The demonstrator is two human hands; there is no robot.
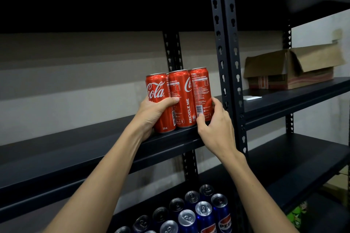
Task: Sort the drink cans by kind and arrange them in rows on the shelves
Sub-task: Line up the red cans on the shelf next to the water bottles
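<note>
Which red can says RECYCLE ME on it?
The middle red can in the front row on the shelf. White letters run up its side. The left can shows the Coca-Cola logo, and the right can shows small print and a barcode.

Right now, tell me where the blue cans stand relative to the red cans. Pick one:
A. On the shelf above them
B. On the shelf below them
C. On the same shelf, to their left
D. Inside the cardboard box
B: the blue cans stand in rows on the lower shelf, while the red cans sit on the shelf above, held between the left hand and right hand.
</note>
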